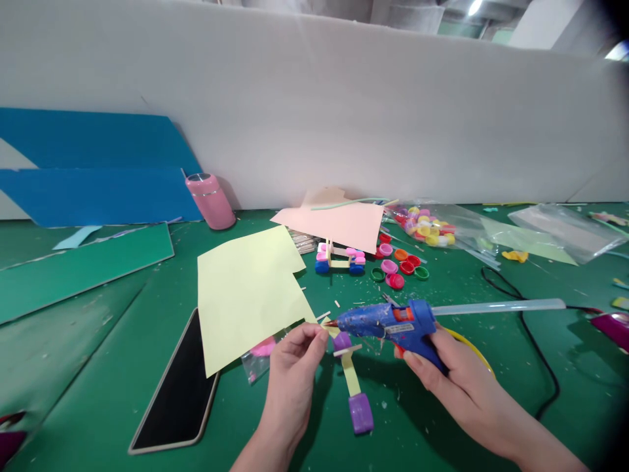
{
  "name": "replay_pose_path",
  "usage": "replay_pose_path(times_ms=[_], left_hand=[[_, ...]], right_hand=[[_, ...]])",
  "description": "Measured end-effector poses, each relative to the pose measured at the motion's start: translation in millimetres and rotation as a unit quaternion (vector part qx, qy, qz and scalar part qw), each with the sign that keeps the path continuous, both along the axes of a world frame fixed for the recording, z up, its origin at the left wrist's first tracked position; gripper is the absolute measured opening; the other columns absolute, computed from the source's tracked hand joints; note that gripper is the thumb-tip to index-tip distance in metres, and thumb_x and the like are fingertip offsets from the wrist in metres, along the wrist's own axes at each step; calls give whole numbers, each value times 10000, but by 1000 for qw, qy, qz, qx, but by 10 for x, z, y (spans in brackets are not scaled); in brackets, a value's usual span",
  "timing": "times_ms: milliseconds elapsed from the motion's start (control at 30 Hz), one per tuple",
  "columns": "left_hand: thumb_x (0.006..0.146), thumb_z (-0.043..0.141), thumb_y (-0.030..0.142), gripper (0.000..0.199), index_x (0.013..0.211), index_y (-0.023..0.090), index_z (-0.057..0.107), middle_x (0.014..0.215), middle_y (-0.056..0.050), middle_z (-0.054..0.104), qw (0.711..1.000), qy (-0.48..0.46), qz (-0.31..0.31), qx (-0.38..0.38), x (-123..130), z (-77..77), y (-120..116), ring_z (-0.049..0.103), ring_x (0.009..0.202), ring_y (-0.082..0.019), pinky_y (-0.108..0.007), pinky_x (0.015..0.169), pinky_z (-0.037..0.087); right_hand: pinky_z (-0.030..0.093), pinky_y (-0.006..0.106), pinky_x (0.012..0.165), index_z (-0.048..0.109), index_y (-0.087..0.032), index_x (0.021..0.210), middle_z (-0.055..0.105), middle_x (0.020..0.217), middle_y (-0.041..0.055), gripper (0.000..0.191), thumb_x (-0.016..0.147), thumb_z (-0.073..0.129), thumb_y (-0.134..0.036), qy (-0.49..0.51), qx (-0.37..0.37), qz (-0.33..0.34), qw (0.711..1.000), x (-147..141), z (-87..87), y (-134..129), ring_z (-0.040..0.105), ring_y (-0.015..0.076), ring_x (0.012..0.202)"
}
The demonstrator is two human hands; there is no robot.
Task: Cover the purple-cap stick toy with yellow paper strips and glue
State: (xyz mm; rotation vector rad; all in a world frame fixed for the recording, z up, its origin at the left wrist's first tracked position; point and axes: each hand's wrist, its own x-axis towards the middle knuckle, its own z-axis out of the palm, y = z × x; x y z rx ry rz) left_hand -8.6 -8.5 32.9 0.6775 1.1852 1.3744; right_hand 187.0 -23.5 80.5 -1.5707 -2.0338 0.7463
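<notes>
Green table (417, 426), worked by two hands. A pale yellow sheet (250, 288) overlaps a dark phone (174, 387) at left. The right hand (462, 373) grasps a blue glue gun (393, 321), nozzle pointing left. The left hand (295, 367) has thumb and forefinger pinched together beside the nozzle tip — what they hold, if anything, cannot be told. Between the hands is a yellow strip (350, 375) with purple blocks (361, 413) at its ends. Beyond — a small toy car (340, 264), then scattered caps (389, 266).
</notes>
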Motion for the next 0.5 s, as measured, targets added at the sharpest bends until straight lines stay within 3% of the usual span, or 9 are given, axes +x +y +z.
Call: replay_pose_path(times_ms=[200, 500], left_hand=[[627, 706, 264, 121, 621, 157, 650, 603, 11, 559, 1000, -8, 14, -3, 2, 1, -11, 453, 619, -112, -208, 599, 363], [607, 722, 263, 125, 617, 155, 662, 611, 3, 570, 1000, -8, 21, -7, 12, 18, 2, 465, 629, -118, -214, 608, 377]], right_hand=[[439, 281, 589, 554, -222, 887, 611, 772, 35, 243, 863, 402, -411, 19, 3, -41, 999, 35, -51, -30, 537, 183, 653], [409, 271, 566, 533, -230, 860, 587, 732, 12, 251, 873, 367, -417, 20, -20, -27, 999, 21, -23, -39, 509, 165, 609]])
